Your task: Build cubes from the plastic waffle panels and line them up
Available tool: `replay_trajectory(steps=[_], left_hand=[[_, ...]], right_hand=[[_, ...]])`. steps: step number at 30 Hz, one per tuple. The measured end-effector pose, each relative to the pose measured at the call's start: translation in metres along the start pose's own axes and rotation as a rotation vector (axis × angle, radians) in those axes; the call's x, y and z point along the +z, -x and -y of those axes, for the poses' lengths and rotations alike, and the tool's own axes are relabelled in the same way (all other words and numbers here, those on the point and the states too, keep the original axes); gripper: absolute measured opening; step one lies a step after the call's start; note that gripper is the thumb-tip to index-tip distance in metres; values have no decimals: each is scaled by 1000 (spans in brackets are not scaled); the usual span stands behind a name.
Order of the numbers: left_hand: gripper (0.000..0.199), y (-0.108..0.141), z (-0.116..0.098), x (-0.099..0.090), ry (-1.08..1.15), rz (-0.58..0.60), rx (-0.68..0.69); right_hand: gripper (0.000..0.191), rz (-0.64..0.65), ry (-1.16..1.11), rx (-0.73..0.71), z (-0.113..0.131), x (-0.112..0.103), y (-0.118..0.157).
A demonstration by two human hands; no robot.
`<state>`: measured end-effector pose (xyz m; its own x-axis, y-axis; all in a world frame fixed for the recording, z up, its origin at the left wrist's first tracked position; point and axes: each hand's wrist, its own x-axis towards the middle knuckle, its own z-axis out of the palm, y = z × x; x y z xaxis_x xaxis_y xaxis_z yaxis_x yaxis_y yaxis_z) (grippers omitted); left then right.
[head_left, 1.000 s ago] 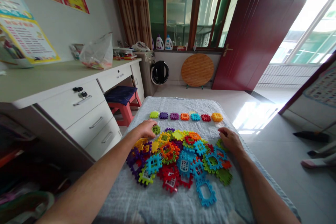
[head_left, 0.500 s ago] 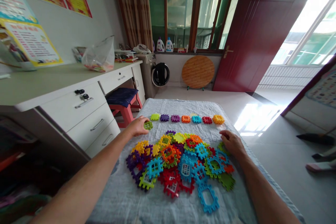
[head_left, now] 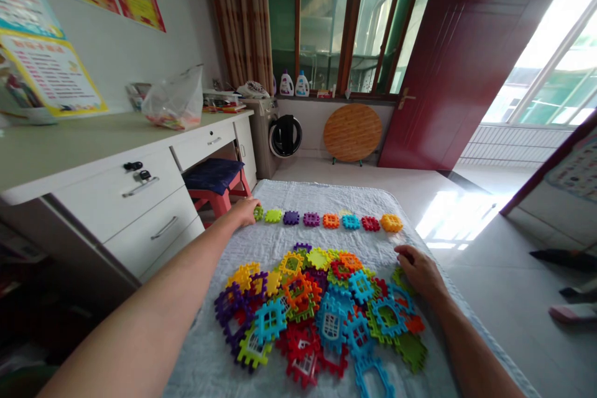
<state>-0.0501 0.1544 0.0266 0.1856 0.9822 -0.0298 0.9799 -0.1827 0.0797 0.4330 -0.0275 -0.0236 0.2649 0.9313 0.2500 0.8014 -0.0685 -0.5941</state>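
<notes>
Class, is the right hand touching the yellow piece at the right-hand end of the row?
Apart: the head view shows a strip of cloth between the right hand and the yellow piece.

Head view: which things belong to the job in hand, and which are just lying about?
Belonging to the job:
green piece in the left hand
row of coloured pieces
pile of pieces
cloth under them

Lying about:
plastic bag
stool
white bottles
round wooden board

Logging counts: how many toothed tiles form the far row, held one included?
8, left to right: green tile in the left hand, lime, indigo, purple, orange, blue, red, yellow tile. Stacked ones may be hidden.
</notes>
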Motion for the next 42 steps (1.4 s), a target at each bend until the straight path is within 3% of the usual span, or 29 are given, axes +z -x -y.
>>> replay_trajectory(steps=[7,11,26,36,42], left_hand=[[73,-23,9,12,0,86,-5],[67,-29,13,12,2,127,13],[59,-29,9,5,-17,160,33],[85,-29,17,12,-53,147,16],[70,-24,18,9,-67,135,37]], right_hand=[[32,5,-3,-3,-2,1,0],[34,5,0,-4,-2,1,0],[34,5,2,-7,-1,1,1],[34,19,8,-7,-3,1,1],[34,9,14,-6,-2,1,1]])
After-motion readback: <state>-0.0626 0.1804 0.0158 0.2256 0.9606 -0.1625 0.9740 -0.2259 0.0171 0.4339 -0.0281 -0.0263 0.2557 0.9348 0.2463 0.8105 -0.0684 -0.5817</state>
